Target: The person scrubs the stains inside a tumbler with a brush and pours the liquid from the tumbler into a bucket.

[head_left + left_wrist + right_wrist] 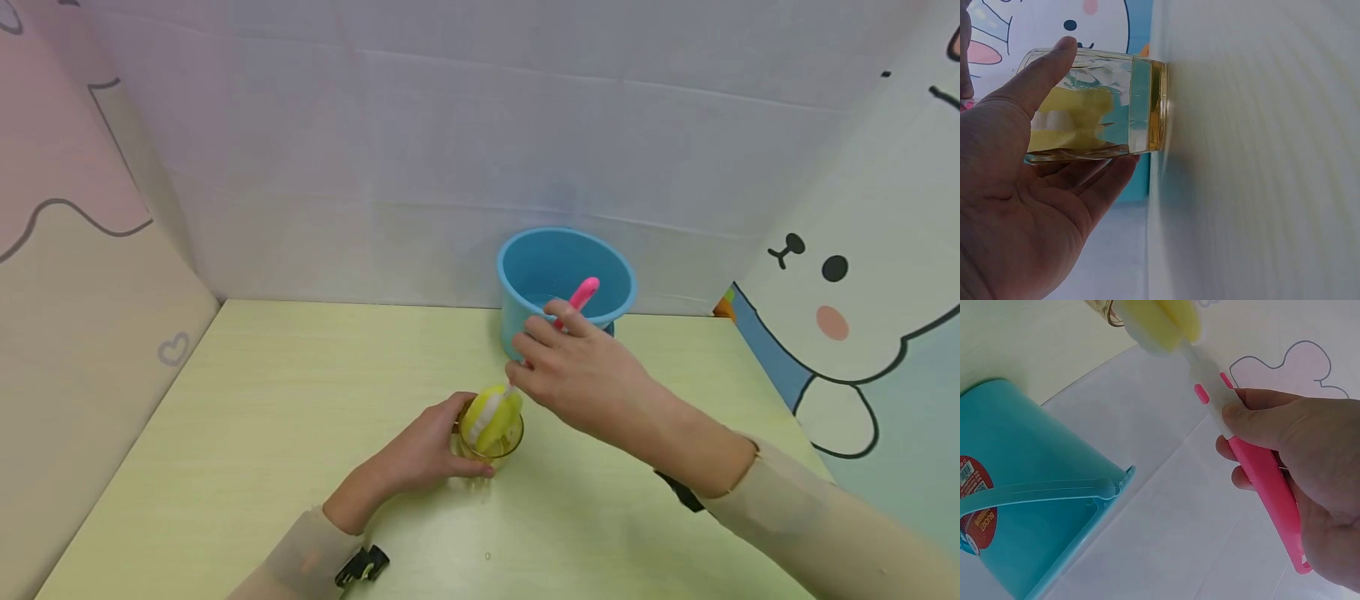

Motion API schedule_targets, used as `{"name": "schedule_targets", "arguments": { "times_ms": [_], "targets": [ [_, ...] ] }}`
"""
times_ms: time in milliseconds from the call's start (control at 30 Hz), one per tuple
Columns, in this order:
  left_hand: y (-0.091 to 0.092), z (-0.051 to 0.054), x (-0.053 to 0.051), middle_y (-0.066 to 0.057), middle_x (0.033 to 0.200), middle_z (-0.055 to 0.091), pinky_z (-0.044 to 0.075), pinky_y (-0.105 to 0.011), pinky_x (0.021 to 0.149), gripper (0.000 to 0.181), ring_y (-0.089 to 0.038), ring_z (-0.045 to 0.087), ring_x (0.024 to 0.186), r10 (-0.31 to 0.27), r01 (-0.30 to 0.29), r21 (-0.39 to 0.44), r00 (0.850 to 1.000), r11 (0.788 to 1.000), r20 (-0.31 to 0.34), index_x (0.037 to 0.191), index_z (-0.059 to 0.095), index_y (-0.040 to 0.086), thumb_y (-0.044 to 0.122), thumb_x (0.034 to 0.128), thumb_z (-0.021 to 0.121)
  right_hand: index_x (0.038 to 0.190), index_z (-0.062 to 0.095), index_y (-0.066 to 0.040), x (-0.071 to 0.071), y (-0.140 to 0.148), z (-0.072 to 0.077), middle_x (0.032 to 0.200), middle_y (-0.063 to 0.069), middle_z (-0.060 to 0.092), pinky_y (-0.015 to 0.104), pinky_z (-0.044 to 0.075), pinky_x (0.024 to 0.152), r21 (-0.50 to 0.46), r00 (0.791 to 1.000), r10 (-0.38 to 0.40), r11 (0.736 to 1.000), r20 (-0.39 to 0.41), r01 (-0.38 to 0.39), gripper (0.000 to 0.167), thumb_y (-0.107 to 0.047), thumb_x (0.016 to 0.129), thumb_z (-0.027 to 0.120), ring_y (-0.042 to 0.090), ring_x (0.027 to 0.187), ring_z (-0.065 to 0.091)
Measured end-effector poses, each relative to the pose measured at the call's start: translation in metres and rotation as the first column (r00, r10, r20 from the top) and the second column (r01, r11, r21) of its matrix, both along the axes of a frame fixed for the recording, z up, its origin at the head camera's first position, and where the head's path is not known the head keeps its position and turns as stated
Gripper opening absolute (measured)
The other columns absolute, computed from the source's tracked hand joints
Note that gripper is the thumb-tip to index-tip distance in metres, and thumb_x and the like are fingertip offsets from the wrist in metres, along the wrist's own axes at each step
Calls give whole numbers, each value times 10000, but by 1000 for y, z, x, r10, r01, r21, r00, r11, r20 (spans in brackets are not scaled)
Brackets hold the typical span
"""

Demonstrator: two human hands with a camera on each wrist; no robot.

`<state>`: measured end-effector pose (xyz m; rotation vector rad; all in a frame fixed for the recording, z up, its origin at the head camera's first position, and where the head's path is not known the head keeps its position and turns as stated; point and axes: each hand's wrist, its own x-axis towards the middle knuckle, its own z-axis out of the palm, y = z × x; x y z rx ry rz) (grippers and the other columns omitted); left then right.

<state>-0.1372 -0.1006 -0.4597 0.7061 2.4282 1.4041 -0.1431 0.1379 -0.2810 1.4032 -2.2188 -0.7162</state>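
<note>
A glass cup of clear, amber-tinted glass stands on the table, gripped from the side by my left hand. In the left wrist view the thumb lies along one side and the fingers curl round the other. My right hand holds a sponge bottle brush by its pink handle, thumb and fingers wrapped near the white neck. The brush's yellow and white sponge head sits in the mouth of the cup, part of it above the rim. The sponge's lower part shows through the glass.
A blue bucket with a handle and a red label stands behind the right hand, near the back edge of the table. Clear water seems to lie inside. Small drops dot the tabletop before the cup. Printed cloth walls enclose the table.
</note>
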Motion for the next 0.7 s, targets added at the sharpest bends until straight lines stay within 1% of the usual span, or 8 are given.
{"name": "schedule_targets", "arguments": {
  "times_ms": [233, 567, 700],
  "targets": [
    [0, 1, 1, 2, 1272, 650, 535, -415, 1016, 907, -152, 637, 1137, 7, -7, -11, 1000, 1000, -3, 1495, 469, 62, 342, 793, 972, 1120, 773, -177, 0, 3, 0, 1034, 81, 665, 525, 376, 1040, 3, 1000, -12, 1000, -13, 12, 406, -303, 784, 964, 296, 1042, 553],
    [1, 2, 1, -5, 1293, 637, 520, -434, 1035, 934, -168, 616, 1156, 11, -12, -37, 1000, 999, -23, 1510, 460, 56, 368, 791, 969, 1035, 765, -176, 0, 6, 2, 970, 72, 652, 523, 369, 1019, -2, 1000, -19, 1000, -24, 19, 314, -292, 805, 944, 296, 1011, 553],
    [1, 2, 1, -8, 1308, 635, 517, -437, 1038, 938, -174, 613, 1172, 11, -12, -37, 1000, 999, -28, 1516, 462, 63, 369, 789, 970, 1032, 766, -181, 1, 8, 3, 961, 71, 641, 526, 369, 1022, -8, 1000, -18, 1000, -18, 17, 295, -283, 814, 936, 299, 1016, 547]
  ]
}}
